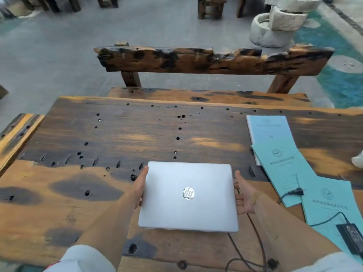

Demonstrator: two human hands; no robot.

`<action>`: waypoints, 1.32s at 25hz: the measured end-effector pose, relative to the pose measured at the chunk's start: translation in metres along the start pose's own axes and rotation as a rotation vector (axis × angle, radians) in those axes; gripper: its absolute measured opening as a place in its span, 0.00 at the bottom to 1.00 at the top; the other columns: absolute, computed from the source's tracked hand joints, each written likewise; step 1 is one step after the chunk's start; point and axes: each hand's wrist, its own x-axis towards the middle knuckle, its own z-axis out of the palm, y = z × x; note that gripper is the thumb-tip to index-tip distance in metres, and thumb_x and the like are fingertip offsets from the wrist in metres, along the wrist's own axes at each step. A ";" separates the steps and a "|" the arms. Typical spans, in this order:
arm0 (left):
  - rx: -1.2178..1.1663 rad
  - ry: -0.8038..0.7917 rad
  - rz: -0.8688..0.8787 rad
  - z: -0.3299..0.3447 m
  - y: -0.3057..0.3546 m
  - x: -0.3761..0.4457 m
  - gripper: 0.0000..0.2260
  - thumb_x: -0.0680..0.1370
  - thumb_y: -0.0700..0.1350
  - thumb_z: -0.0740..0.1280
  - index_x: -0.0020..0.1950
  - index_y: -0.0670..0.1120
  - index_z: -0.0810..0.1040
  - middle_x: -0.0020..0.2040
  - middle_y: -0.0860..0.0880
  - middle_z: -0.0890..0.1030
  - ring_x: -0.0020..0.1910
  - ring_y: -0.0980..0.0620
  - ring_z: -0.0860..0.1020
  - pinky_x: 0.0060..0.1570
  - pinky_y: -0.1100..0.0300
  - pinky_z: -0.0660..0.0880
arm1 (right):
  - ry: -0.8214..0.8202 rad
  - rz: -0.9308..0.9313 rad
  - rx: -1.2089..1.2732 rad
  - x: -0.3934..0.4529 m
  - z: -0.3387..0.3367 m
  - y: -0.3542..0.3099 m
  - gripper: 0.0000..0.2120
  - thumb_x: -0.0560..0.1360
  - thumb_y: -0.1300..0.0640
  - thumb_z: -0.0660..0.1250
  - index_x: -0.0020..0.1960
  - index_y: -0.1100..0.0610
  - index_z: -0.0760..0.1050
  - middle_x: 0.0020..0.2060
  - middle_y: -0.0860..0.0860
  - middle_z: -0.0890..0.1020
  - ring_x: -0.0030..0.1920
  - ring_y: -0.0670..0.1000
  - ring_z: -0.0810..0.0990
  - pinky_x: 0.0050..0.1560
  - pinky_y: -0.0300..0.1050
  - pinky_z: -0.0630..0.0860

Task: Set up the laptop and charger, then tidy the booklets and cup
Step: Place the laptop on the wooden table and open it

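Item, nearest: black cable (255,250) looping off the table's near edge, running under the laptop's right side; keep it from snagging as the laptop settles. Item: charger brick (353,235), black, lying on the nearest booklet at far right, its plug (296,192) resting on the middle booklet. Item: laptop (188,196), silver, lid closed, near the front middle of the table (117,134). Left hand (140,186) flat along its left edge, fingers straight; right hand (243,197) at its right edge, palm up, fingers spread, gripping nothing firmly. Judged step: placing the laptop; best set squarely, leaving room behind for the lid to swing. Item: three pale blue booklets (282,165), overlapping, fanned on the right. Item: white object (358,160) at the right margin, possibly the cup; cannot tell. Farthest: wooden bench (206,59).
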 end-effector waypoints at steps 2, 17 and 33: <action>-0.016 0.004 -0.012 0.008 0.005 0.008 0.25 0.79 0.66 0.55 0.53 0.47 0.78 0.47 0.47 0.81 0.42 0.48 0.78 0.39 0.55 0.71 | 0.002 0.012 -0.008 0.013 -0.004 -0.006 0.34 0.70 0.25 0.58 0.54 0.55 0.76 0.53 0.59 0.81 0.51 0.58 0.81 0.59 0.62 0.77; 0.000 0.111 -0.087 0.052 0.021 0.132 0.35 0.75 0.66 0.62 0.75 0.47 0.65 0.74 0.47 0.69 0.71 0.42 0.67 0.71 0.45 0.62 | 0.177 0.014 -0.027 0.128 0.014 -0.026 0.38 0.71 0.26 0.57 0.62 0.57 0.76 0.56 0.55 0.81 0.54 0.57 0.81 0.49 0.53 0.79; 0.112 0.213 -0.029 0.074 0.021 0.162 0.26 0.80 0.56 0.61 0.76 0.48 0.66 0.76 0.46 0.61 0.71 0.42 0.66 0.71 0.45 0.61 | 0.360 -0.084 -0.294 0.186 0.017 -0.035 0.41 0.73 0.28 0.48 0.73 0.56 0.69 0.72 0.58 0.70 0.70 0.61 0.69 0.72 0.58 0.65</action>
